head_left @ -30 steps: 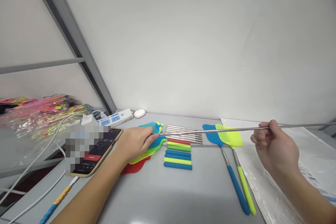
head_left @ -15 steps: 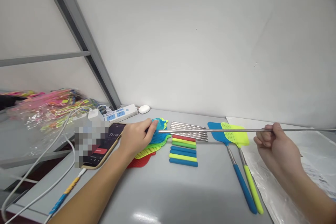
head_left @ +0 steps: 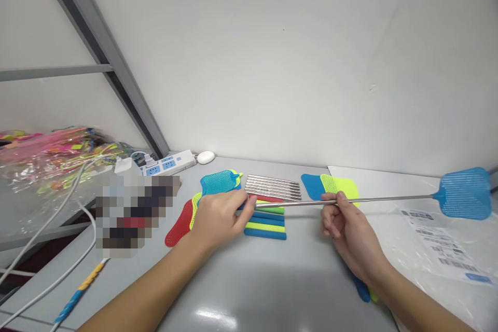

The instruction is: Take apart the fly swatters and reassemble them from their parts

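Observation:
A fly swatter with a blue mesh head (head_left: 465, 194) and a thin metal shaft (head_left: 392, 198) is held level above the table, its head pointing right. My left hand (head_left: 223, 218) is closed around the shaft's left end, which the fingers hide. Farther along, my right hand (head_left: 346, 228) pinches the shaft between thumb and fingers. Behind and under the shaft lie several metal rods (head_left: 272, 187) and several coloured grip sleeves (head_left: 265, 228). Loose swatter heads, among them a blue one (head_left: 220, 182) and a red one (head_left: 181, 225), lie beside my left hand.
Two fly swatters, blue (head_left: 312, 187) and yellow-green (head_left: 340, 187), lie partly behind my right hand. A white plastic mailer (head_left: 424, 275) covers the right side. At left are a power strip (head_left: 171, 164), cables, a blurred-out area and bagged colourful items (head_left: 58, 155).
My right hand has moved left, closer to my left hand. The swatter's blue head has come into view at right, and less shaft shows. My left hand has shifted slightly right.

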### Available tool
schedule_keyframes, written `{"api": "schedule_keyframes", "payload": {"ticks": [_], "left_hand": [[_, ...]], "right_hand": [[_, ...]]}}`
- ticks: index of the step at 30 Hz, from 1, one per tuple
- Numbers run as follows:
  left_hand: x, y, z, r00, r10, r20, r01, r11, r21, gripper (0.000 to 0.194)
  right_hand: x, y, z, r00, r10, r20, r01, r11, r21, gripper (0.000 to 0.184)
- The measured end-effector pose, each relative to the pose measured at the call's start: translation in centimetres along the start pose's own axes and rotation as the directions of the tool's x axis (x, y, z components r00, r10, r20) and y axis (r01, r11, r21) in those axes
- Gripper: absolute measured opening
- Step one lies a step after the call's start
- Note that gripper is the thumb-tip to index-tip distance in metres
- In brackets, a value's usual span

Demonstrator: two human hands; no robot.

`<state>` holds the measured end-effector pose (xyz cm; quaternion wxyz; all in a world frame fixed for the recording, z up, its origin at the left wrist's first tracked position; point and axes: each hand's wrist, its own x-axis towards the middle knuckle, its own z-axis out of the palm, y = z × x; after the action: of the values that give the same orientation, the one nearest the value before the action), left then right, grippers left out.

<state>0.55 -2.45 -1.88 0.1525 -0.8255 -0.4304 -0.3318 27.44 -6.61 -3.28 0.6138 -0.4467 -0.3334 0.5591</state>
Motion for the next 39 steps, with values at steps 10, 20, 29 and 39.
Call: {"api": "schedule_keyframes", "payload": {"ticks": [10, 20, 29, 39], "left_hand": [[0.0, -1.3, 0.0, 0.996, 0.076, 0.046, -0.074, 0.997, -0.036, 0.035], [0.1, -4.5, -0.3, 0.999, 0.009, 0.035, -0.010, 1.000, 0.029, 0.041], [0.3, -6.0, -1.2, 0.974, -0.209, 0.087, 0.206, 0.978, 0.036, 0.042], [0.0, -2.2, 0.1, 0.994, -0.095, 0.058, 0.098, 0.995, -0.036, 0.041]], "right_hand": [[0.1, -1.2, -0.7, 0.999, 0.005, 0.037, -0.003, 0.998, -0.055, 0.036], [3.1, -3.7, -4.1, 0.946, -0.150, -0.288, 0.189, 0.975, 0.112, 0.033], [3.7, -3.7, -4.9, 0.933, -0.179, -0.312, 0.220, 0.971, 0.099, 0.034], [0.6, -1.3, -1.1, 0.988, -0.153, -0.008, 0.153, 0.988, 0.027, 0.038]]}}
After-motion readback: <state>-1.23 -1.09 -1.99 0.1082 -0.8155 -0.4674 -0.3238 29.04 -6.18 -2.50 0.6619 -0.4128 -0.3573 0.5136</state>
